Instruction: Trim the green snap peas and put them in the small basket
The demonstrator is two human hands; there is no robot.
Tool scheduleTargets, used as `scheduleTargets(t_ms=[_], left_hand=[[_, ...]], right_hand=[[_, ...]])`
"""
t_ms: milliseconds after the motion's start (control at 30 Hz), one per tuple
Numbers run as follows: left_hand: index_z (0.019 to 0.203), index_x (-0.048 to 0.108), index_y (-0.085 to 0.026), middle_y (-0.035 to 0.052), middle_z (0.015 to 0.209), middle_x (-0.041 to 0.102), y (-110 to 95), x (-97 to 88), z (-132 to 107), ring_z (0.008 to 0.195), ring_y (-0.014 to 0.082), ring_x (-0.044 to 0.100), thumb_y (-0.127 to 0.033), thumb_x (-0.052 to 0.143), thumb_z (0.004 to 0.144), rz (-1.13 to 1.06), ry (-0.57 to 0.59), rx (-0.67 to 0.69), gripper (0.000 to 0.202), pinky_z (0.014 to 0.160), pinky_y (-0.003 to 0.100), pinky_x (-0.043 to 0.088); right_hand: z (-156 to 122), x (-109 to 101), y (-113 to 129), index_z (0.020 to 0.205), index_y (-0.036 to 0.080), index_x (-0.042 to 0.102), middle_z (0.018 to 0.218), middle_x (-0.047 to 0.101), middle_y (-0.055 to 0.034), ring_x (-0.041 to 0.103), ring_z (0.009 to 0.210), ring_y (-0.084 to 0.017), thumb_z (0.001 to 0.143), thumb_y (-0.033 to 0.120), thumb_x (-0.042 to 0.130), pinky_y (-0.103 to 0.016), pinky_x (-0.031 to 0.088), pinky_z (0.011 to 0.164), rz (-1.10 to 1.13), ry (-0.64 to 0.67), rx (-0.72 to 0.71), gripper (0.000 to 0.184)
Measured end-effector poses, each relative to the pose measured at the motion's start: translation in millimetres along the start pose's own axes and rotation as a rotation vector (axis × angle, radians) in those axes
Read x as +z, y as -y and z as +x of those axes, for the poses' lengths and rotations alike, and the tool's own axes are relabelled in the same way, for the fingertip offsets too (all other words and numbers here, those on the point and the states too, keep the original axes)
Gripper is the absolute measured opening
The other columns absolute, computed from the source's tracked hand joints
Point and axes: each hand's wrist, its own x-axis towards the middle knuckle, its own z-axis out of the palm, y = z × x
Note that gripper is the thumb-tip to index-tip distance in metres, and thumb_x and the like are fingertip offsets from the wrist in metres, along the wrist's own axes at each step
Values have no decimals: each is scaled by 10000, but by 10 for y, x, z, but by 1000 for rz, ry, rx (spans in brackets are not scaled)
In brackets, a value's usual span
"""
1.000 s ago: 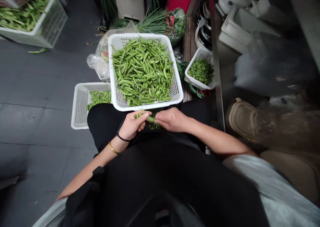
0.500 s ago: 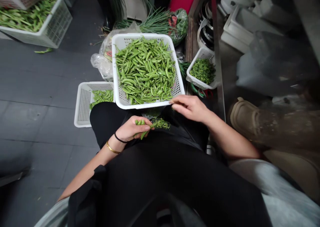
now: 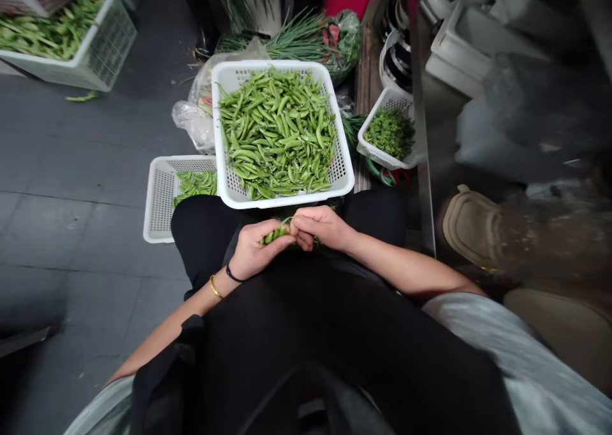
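As grips (image 3: 324, 226) meet, L (image 3: 252, 245) holds pods (image 3: 274, 235).

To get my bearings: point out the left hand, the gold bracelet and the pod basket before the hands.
Left hand (image 3: 252, 247), head view: its middle.
Gold bracelet (image 3: 215, 287), head view: its band.
Pod basket (image 3: 287, 201), head view: near rim.

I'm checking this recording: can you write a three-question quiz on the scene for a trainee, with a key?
1. Open question: what does the left hand hold?
2. True or false: the right hand is inside the middle basket.
3. Multiple choice: which arm wears the gold bangle? A) left B) right C) both

Key:
1. Green pods.
2. False; it meets the left hand, nearer the body than the basket.
3. A
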Motion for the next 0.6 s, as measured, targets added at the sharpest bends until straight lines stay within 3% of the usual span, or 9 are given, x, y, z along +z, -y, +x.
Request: scheduleTargets(t_ms=[133, 233, 333, 467, 600], left_hand=[[760, 667, -139, 16, 623, 643, 159, -11, 28, 411, 69, 494, -311, 672, 777, -320, -337, -167, 173, 373, 182, 349], [686, 607, -138, 4, 579, 617, 247, -41, 115, 346, 53, 427, -329, 667, 771, -628, -412, -232, 218, 317, 177, 280], [798, 642, -128, -7, 573, 595, 292, -9, 178, 338, 39, 385, -331, 697, 741, -741, -223, -384, 218, 308, 166, 236], [1026, 662, -120, -35, 521, 525, 338, 69, 194, 351, 31, 354, -398, 706, 731, -700, 99, -500, 407, 330, 156, 214], [898, 699, -97, -30, 476, 488, 367, 59, 197, 342, 42, 348, -492, 749, 630, -703, 471, -503, 480, 320, 167, 212]], right_hand=[[-191, -108, -82, 770, 144, 607, 642, 585, 0, 547, 579, -82, 937, 343, 436, -202, 432, 603, -268, 24, -63, 312], [-305, -220, -108, 786, 141, 643, 713, 612, -33, 568, 660, -101, 939, 292, 437, -216, 443, 651, -432, 65, -118, 298], [-301, -286, -81, 831, 137, 664, 766, 621, -50, 574, 702, -109, 939, 287, 445, -229, 460, 684, -427, 91, -118, 287], [-163, -325, 24, 865, 128, 670, 845, 644, -66, 598, 790, -114, 933, 289, 467, -247, 478, 766, -263, 178, -146, 268], [-13, -333, 94, 858, 115, 667, 833, 650, -62, 601, 741, -102, 938, 312, 463, -236, 491, 718, -46, 180, -114, 294]])
